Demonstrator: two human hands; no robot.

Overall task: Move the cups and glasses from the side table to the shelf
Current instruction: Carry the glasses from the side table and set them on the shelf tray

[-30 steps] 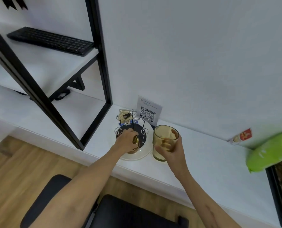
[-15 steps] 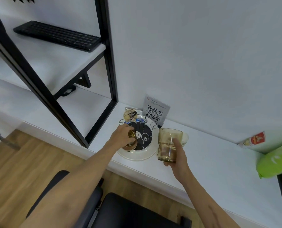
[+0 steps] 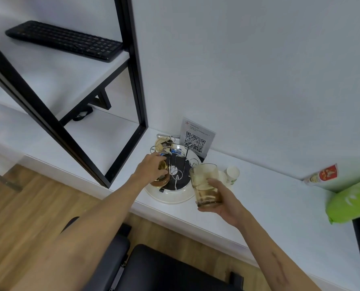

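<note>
My right hand [image 3: 222, 203] grips an amber drinking glass [image 3: 205, 183], held upright above the white side table [image 3: 269, 206]. My left hand [image 3: 150, 170] is curled round a second amber glass [image 3: 162, 175] on the wire cup rack [image 3: 176, 164], which stands on a round white tray [image 3: 170, 199]. A third amber glass [image 3: 161, 143] hangs at the back of the rack. Two white paper cups [image 3: 231, 174] stand just right of the tray. The white shelf [image 3: 55, 66] with a black frame rises at the left.
A QR-code sign [image 3: 195, 137] stands behind the rack against the wall. A black keyboard [image 3: 63, 39] lies on the upper shelf. A green bag [image 3: 353, 200] and a red-labelled packet [image 3: 320, 175] sit at the right. A black chair [image 3: 164, 269] is below me.
My right hand has lifted its amber glass off the table and drawn it toward me. My left hand stays wrapped round the glass on the rack. The paper cups have come into sight.
</note>
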